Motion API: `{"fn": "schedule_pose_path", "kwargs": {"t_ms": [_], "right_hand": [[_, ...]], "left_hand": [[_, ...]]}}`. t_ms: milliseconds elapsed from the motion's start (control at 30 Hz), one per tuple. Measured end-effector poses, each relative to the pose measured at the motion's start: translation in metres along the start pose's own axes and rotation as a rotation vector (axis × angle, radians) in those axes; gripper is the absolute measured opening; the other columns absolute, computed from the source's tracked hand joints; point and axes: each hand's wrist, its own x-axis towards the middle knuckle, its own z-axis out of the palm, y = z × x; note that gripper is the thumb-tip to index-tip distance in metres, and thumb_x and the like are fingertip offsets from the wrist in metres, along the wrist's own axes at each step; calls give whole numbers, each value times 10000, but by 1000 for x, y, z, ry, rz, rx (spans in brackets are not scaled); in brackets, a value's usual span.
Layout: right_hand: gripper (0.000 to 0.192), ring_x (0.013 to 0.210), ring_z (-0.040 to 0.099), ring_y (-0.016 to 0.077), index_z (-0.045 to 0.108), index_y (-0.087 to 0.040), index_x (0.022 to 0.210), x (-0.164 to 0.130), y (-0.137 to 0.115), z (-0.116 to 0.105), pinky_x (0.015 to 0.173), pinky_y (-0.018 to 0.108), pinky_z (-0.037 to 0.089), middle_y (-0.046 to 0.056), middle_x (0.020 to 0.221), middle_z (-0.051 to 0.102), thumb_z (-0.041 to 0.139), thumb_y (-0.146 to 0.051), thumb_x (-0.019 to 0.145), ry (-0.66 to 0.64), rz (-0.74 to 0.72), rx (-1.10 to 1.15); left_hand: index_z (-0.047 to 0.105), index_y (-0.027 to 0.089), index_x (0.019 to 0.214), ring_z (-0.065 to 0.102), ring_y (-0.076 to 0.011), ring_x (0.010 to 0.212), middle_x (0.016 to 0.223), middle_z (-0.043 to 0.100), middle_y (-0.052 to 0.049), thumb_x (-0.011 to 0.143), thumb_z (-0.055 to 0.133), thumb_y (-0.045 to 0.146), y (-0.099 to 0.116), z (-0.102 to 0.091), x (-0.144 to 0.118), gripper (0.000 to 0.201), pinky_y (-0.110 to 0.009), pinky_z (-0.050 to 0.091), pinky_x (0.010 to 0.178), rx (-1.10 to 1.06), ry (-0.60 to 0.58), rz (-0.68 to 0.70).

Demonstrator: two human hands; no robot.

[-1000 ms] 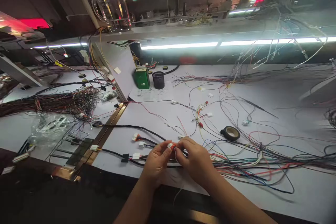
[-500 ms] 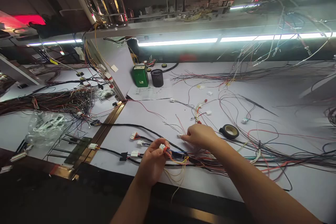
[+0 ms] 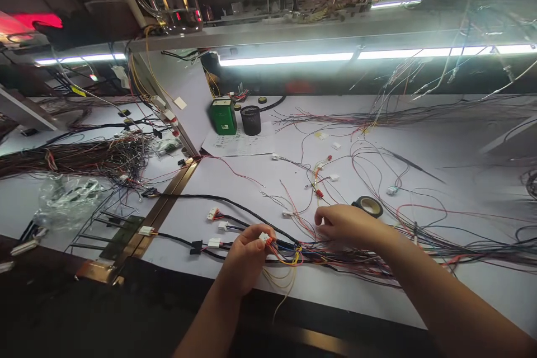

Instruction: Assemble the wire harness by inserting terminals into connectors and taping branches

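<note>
Pinching the white wire connector [image 3: 264, 238], the left hand [image 3: 246, 254] sits apart from the right hand [image 3: 346, 226], curled over the wire bundle [image 3: 327, 257], grip indiscernible.

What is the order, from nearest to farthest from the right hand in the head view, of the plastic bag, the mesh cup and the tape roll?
From the right hand:
1. Tape roll, just beyond the hand.
2. Mesh cup, farther back, to the left.
3. Plastic bag, far left.
</note>
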Motion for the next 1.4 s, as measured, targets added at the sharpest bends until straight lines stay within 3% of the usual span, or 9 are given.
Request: {"fn": "schedule_pose_path", "kwargs": {"t_ms": [400, 700, 900, 1033, 1100, 1167, 1233, 1333, 1400], "right_hand": [[186, 768, 629, 224, 706, -234, 800, -2, -18, 16, 570, 269, 302, 58, 821, 709, 537, -246, 724, 11, 12, -156], [176, 663, 580, 173, 630, -196, 758, -8, -5, 12, 541, 252, 321, 48, 744, 672, 463, -250, 768, 104, 95, 15], [110, 767, 560, 161, 522, -206, 749, -29, 33, 22, 675, 267, 409, 28, 880, 661, 504, -308, 787, 329, 57, 791], [218, 649, 515, 150, 494, -243, 938, -37, 42, 31, 640, 278, 420, -35, 606, 531, 593, -368, 788, 490, -66, 1363], [325, 558, 470, 131, 484, -260, 1042, -36, 43, 29, 559, 267, 404, -50, 600, 495, 609, -423, 789, 596, -98, 1484], [354, 484, 423, 105, 499, -263, 1081, -32, 45, 24, 478, 251, 362, -30, 684, 544, 591, -460, 801, 573, -46, 1366], [291, 502, 461, 108, 562, -245, 1045, -26, 48, 21, 477, 256, 372, 11, 797, 609, 546, -439, 828, 453, 65, 1007], [235, 873, 590, 212, 651, -213, 979, -17, 50, 21, 744, 343, 459, 88, 1047, 635, 473, -311, 861, 492, 135, 355], [248, 1140, 488, 288, 667, -205, 1012, -14, 47, 23, 911, 417, 395, 120, 1261, 542, 490, -260, 847, 652, 77, 64]], "left_hand": [[684, 141, 874, 546, -116, 716, 829, 595, -34, 732, 695, 192, -2, 0, 0, 151, -234, 430, 691, 38, 22, -18], [679, 143, 842, 558, -120, 698, 812, 597, -34, 715, 712, 191, 2, 8, -2, 140, -238, 446, 678, 26, 80, -9], [677, 131, 843, 558, -103, 667, 791, 598, -28, 738, 689, 180, 0, 8, 0, 117, -223, 454, 668, -10, 61, -6], [674, 131, 878, 562, -97, 660, 802, 608, -30, 745, 679, 163, -1, 4, 1, 137, -220, 462, 670, -50, 91, -1], [671, 131, 896, 565, -96, 665, 817, 612, -33, 758, 666, 153, -2, 2, 2, 140, -218, 464, 675, -64, 100, 1], [669, 128, 899, 567, -95, 667, 825, 615, -36, 764, 659, 148, -2, 1, 2, 137, -218, 465, 680, -69, 100, 1], [669, 126, 897, 568, -93, 665, 824, 617, -36, 763, 661, 148, -2, 1, 2, 136, -217, 465, 682, -67, 103, 1], [669, 132, 892, 569, -93, 655, 815, 618, -32, 753, 673, 152, -2, 2, 2, 141, -217, 463, 675, -65, 115, 0], [669, 135, 894, 567, -92, 651, 815, 615, -29, 750, 676, 159, -1, 3, 2, 146, -219, 461, 675, -64, 116, -2]]}}
